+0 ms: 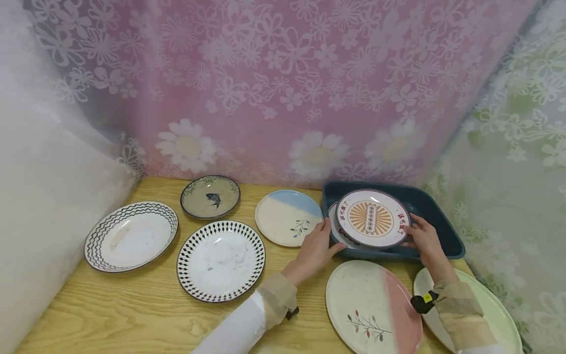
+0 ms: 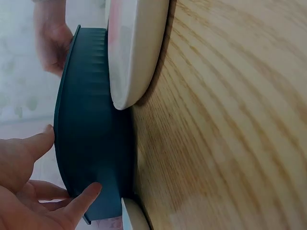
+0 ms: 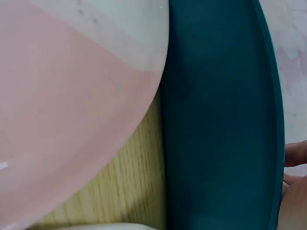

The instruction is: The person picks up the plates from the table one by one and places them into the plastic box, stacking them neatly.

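My right hand holds the right edge of a round white plate with an orange sunburst and red characters, thumb on top. The plate is above the dark teal plastic tub, overlapping another white plate mostly hidden beneath it. My left hand is at the tub's front left corner. Its thumb reaches the front rim and its fingers lie along the left side, around the lower plate's edge. In the left wrist view, one finger of the left hand rests near the tub's outer wall.
A cream and blue plate lies left of the tub. In front are a cream and pink plate and a pale green one. Farther left sit a fish dish, a diamond-rimmed plate and a wavy-lined oval dish. Floral curtains surround the table.
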`<state>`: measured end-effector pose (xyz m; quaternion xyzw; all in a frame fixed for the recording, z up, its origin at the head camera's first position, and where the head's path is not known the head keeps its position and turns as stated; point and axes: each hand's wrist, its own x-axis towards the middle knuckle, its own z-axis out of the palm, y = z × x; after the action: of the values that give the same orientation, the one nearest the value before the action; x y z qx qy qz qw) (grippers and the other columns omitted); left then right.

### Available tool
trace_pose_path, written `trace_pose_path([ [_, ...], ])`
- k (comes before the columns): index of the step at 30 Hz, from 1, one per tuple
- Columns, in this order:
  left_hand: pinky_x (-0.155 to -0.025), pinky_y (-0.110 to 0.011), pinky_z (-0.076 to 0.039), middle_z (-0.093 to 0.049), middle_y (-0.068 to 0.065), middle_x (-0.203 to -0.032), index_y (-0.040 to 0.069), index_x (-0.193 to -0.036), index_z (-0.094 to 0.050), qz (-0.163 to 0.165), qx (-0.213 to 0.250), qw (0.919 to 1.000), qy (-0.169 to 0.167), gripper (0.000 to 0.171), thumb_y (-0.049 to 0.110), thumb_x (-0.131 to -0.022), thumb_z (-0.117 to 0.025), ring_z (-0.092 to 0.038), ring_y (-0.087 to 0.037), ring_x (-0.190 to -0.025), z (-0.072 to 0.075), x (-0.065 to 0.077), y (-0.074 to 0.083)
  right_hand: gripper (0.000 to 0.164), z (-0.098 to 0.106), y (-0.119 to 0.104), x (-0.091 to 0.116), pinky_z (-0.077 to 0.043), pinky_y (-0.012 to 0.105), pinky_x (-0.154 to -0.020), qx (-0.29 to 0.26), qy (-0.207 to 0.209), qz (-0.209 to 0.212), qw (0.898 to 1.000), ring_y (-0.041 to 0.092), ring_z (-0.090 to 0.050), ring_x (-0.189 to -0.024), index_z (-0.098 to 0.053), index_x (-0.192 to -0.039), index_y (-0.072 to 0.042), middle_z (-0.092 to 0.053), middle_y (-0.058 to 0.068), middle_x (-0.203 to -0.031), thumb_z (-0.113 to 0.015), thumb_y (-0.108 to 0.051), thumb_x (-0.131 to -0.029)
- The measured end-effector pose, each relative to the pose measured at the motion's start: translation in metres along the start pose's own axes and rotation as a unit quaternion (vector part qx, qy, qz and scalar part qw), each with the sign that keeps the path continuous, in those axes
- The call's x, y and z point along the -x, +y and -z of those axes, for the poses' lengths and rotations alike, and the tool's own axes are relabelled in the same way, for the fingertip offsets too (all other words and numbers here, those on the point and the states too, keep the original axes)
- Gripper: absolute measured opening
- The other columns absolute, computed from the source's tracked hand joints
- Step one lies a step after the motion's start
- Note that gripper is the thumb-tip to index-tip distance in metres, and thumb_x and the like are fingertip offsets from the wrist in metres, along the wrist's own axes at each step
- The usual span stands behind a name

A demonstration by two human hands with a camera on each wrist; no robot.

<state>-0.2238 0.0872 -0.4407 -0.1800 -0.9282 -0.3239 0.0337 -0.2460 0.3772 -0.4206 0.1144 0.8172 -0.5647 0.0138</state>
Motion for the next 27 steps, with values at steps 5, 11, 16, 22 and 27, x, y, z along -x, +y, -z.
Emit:
trace_pose_path([
  [5, -0.097, -0.033, -0.043, -0.043, -0.013, -0.138, 0.001, -0.142, -0.031, 0.002, -0.004, 1.0, -0.004, 0.08, 0.048, -0.084, -0.06, -0.048, -0.023, -0.121, -0.001, 0.0, -0.001, 0.06, -0.006, 0.001, -0.002, -0.056, 0.029, -0.06, 0.042, 0.003, 0.002, 0.999, 0.004, -0.061, -0.064, -0.009, -0.146, 0.001, -0.051, 0.01, -0.101, -0.041, -0.011, -0.096],
  [11, -0.096, -0.031, -0.043, -0.044, -0.012, -0.137, 0.001, -0.143, -0.03, 0.008, -0.002, 0.9999, -0.01, 0.081, 0.049, -0.084, -0.059, -0.048, -0.022, -0.121, -0.002, -0.001, 0.0, 0.059, -0.009, -0.002, 0.0, -0.056, 0.03, -0.06, 0.065, -0.008, 0.004, 0.998, 0.006, -0.061, -0.064, -0.01, -0.146, 0.003, -0.051, 0.015, -0.1, -0.04, -0.009, -0.096],
  [16, -0.095, -0.031, -0.044, -0.044, -0.012, -0.137, 0.001, -0.143, -0.029, 0.012, -0.006, 0.9999, -0.008, 0.081, 0.05, -0.084, -0.058, -0.05, -0.022, -0.118, -0.001, 0.0, 0.0, 0.059, -0.013, -0.003, 0.0, -0.056, 0.032, -0.059, 0.067, 0.0, 0.003, 0.998, 0.006, -0.06, -0.062, -0.012, -0.146, 0.002, -0.05, 0.018, -0.103, -0.041, -0.01, -0.096],
  [22, -0.092, -0.031, -0.046, -0.046, -0.013, -0.134, 0.0, -0.143, -0.028, 0.004, -0.012, 0.9999, -0.005, 0.081, 0.049, -0.085, -0.057, -0.053, -0.023, -0.114, 0.0, 0.0, 0.001, 0.06, -0.015, 0.001, -0.003, -0.056, 0.032, -0.057, 0.108, 0.018, -0.012, 0.994, 0.009, -0.061, -0.059, -0.019, -0.144, 0.003, -0.047, 0.027, -0.112, -0.045, -0.01, -0.092],
  [27, -0.089, -0.031, -0.048, -0.048, -0.014, -0.131, -0.001, -0.142, -0.029, 0.0, -0.021, 0.9998, -0.004, 0.08, 0.048, -0.085, -0.058, -0.055, -0.024, -0.11, 0.001, 0.001, 0.002, 0.062, -0.016, 0.003, -0.007, -0.056, 0.029, -0.061, 0.2, -0.005, -0.033, 0.979, 0.013, -0.064, -0.065, -0.028, -0.14, 0.008, -0.046, 0.033, -0.122, -0.054, -0.013, -0.088],
])
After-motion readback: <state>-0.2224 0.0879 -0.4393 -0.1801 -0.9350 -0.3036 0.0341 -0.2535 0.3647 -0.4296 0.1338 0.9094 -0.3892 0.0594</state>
